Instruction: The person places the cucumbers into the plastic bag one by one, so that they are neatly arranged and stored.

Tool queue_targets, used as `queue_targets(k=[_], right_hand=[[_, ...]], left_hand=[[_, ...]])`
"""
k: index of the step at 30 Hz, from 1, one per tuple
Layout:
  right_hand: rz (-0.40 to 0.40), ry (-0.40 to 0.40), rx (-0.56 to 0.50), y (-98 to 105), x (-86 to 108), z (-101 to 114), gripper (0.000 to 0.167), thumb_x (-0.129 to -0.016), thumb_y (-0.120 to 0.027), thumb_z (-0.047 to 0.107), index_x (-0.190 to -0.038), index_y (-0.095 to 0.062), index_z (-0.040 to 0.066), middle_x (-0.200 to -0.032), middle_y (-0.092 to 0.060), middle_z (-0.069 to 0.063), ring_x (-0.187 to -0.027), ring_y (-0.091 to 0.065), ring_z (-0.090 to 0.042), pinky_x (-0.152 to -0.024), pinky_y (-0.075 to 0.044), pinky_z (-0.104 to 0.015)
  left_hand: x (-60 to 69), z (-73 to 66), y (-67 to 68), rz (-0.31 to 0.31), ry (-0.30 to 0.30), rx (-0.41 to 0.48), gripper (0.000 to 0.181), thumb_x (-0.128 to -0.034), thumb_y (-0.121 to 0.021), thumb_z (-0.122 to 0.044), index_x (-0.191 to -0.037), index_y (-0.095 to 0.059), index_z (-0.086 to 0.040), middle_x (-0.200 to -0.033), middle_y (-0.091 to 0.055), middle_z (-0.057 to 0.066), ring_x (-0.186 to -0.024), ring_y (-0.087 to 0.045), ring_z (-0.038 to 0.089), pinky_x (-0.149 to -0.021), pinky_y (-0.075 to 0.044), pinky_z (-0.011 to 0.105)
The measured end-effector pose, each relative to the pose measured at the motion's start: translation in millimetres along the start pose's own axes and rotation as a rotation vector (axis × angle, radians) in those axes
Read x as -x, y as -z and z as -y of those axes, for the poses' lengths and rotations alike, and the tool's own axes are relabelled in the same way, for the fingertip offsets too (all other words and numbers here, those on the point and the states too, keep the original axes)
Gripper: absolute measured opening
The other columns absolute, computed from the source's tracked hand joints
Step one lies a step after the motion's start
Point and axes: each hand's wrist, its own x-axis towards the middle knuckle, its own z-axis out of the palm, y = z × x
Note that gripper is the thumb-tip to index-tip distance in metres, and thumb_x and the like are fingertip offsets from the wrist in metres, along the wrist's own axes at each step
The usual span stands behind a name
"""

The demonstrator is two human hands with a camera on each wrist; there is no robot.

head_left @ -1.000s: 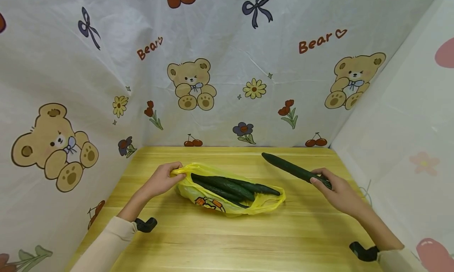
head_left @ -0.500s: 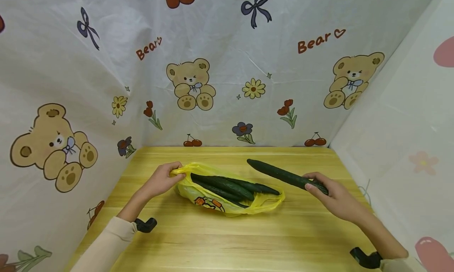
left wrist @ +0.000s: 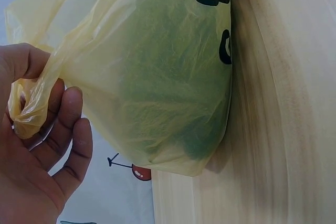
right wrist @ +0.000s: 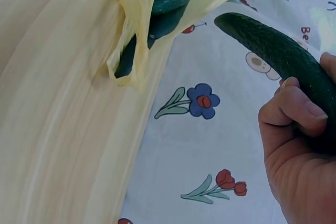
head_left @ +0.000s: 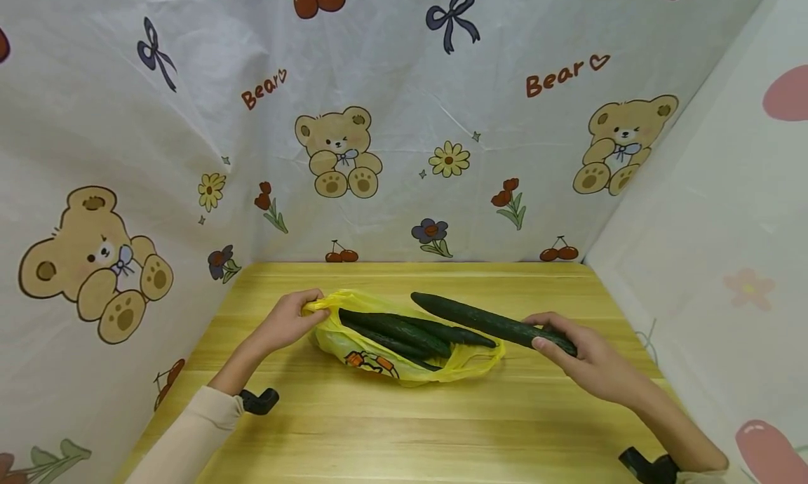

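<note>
A yellow plastic bag (head_left: 328, 338) lies on its side on the table, its mouth spread and several dark green cucumbers (head_left: 394, 330) inside. My left hand (head_left: 292, 320) pinches a gathered handle at the bag's left end; the left wrist view shows thumb and fingers curled round the bunched plastic (left wrist: 32, 121). My right hand (head_left: 590, 361) grips one more cucumber (head_left: 480, 319) by its right end, above the table. That cucumber's free tip points left, over the bag's back edge in the head view. In the right wrist view it stands apart from the bag (right wrist: 142, 40).
The wooden table (head_left: 391, 435) extends in front of the bag and to both sides. A white sheet printed with bears and flowers (head_left: 391, 217) rises behind it and at the left. A plain pale wall (head_left: 701, 259) bounds the right, with a thin cord near it.
My right hand has carried its cucumber leftward and slightly down, so the tip has come from right of the bag to above its back edge. My left hand and the bag have stayed still.
</note>
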Motion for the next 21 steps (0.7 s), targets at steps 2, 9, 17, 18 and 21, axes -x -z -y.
queue_targets(k=[2, 9, 17, 18, 21], right_hand=[[0.018, 0.008, -0.025, -1.0, -0.4, 2.3, 0.032, -0.114, -0.056, 0.025, -0.145, -0.057, 0.031, -0.107, -0.066, -0.001, -0.081, -0.057, -0.008, -0.069, -0.045, -0.028], [0.041, 0.051, -0.054, -5.8, 1.0, 9.0, 0.033, -0.114, -0.055, 0.021, -0.145, -0.057, 0.03, -0.133, -0.068, -0.001, -0.098, -0.064, -0.007, -0.077, -0.051, -0.027], [0.085, 0.101, -0.107, -9.8, 4.0, 21.0, 0.033, -0.113, -0.056, 0.016, -0.144, -0.058, 0.028, -0.123, -0.069, -0.001, -0.091, -0.063, -0.009, -0.074, -0.052, -0.027], [0.098, 0.104, -0.121, -10.4, 4.0, 22.3, 0.033, -0.113, -0.055, 0.015, -0.144, -0.058, 0.028, -0.119, -0.069, -0.002, -0.089, -0.062, -0.01, -0.072, -0.05, -0.028], [0.134, 0.106, -0.147, -13.4, 3.3, 25.0, 0.034, -0.114, -0.054, 0.015, -0.146, -0.057, 0.026, -0.121, -0.069, -0.003, -0.089, -0.063, -0.011, -0.072, -0.051, -0.029]], left_hand=[[-0.6, 1.1, -0.3, 0.002, -0.003, 0.0, 0.015, -0.1053, -0.07, -0.027, -0.094, -0.063, -0.021, -0.077, -0.049, -0.003, -0.065, -0.043, 0.011, -0.063, -0.039, 0.027], [-2.4, 1.8, -0.1, -0.002, 0.001, -0.005, 0.015, -0.1052, -0.07, -0.026, -0.094, -0.062, -0.021, -0.077, -0.049, -0.002, -0.066, -0.043, 0.012, -0.063, -0.039, 0.027], [-3.4, 2.6, -0.3, -0.006, 0.001, 0.004, 0.014, -0.1052, -0.07, -0.026, -0.094, -0.063, -0.021, -0.078, -0.05, -0.002, -0.068, -0.046, 0.013, -0.064, -0.039, 0.027], [-3.4, 3.0, -0.4, -0.004, 0.001, 0.005, 0.015, -0.1053, -0.07, -0.027, -0.094, -0.063, -0.021, -0.078, -0.049, -0.002, -0.068, -0.046, 0.013, -0.065, -0.039, 0.028], [-2.3, 3.4, -1.1, 0.001, 0.006, 0.009, 0.017, -0.1058, -0.07, -0.028, -0.093, -0.062, -0.021, -0.077, -0.048, -0.002, -0.067, -0.045, 0.012, -0.065, -0.039, 0.028]])
